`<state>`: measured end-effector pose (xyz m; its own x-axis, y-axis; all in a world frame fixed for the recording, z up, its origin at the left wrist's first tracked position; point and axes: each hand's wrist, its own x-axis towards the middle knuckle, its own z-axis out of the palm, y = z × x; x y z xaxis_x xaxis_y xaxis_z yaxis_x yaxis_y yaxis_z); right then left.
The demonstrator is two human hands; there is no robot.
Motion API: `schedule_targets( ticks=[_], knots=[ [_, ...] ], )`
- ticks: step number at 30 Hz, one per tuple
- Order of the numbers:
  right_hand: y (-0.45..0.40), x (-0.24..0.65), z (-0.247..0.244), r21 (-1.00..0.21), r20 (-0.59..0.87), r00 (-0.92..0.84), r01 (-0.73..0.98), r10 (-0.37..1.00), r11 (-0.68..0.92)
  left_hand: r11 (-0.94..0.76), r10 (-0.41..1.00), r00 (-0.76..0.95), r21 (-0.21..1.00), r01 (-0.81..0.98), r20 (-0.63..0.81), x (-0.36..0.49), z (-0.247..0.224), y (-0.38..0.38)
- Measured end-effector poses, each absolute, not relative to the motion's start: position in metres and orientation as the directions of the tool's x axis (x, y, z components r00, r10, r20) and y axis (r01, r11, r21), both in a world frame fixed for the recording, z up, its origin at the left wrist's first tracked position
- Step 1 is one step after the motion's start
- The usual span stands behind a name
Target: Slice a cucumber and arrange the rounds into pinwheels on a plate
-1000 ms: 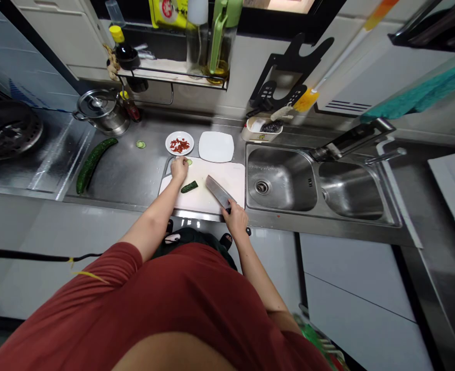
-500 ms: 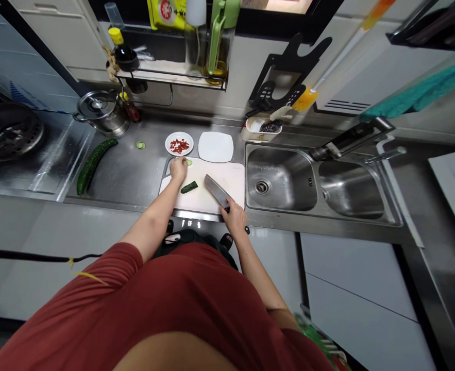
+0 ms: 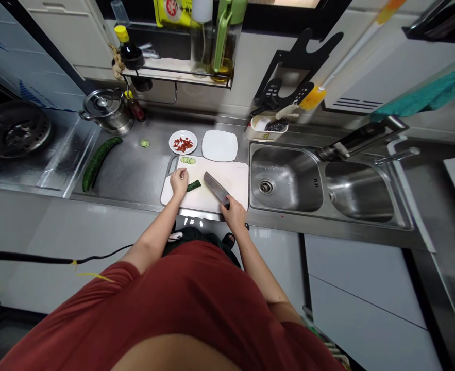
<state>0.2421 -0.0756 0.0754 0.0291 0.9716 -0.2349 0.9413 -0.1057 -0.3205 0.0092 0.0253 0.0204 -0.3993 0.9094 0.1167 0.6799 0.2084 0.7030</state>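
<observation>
My right hand [image 3: 235, 215] grips the handle of a kitchen knife [image 3: 215, 187], whose broad blade lies over the white cutting board [image 3: 227, 172] and points to the far left. My left hand [image 3: 179, 182] is over the board's left side, fingers curled together; whether anything small is between them is hidden. Just right of its wrist lies a short piece of cucumber [image 3: 194, 185], its left end covered by the hand. Several thin cucumber slices [image 3: 187, 161] overlap in a row at the board's far left edge.
Behind the board stand a plate of chopped red pieces [image 3: 183, 142] and a white square plate [image 3: 219, 146]. To the left are a whole cucumber [image 3: 99, 164], more slices [image 3: 145, 144] and a steel pot [image 3: 108, 111]. A double sink [image 3: 285, 175] borders the right.
My left hand has drawn back from the slices toward me, beside the cucumber piece, uncovering the row of slices. The knife stays nearly in place. The view has shifted slightly.
</observation>
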Motion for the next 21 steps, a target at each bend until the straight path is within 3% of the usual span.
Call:
schedule_targets(
  ticks=[6, 12, 21],
  knots=[
    [-0.070, 0.235, 0.079, -0.339, -0.237, 0.012, 0.936, 0.971, -0.094, 0.016, 0.948, -0.235, 0.707, 0.707, 0.214, 0.013, 0.017, -0.006],
    [-0.062, 0.222, 0.086, -0.296, -0.350, -0.016, 0.950, 0.936, -0.094, -0.141, 0.958, -0.068, 0.667, 0.731, 0.277, 0.013, 0.013, -0.017],
    [-0.052, 0.205, 0.093, -0.238, -0.396, -0.145, 0.970, 0.907, 0.051, -0.218, 0.959, 0.037, 0.647, 0.731, 0.282, 0.017, 0.011, -0.014]
  ],
)
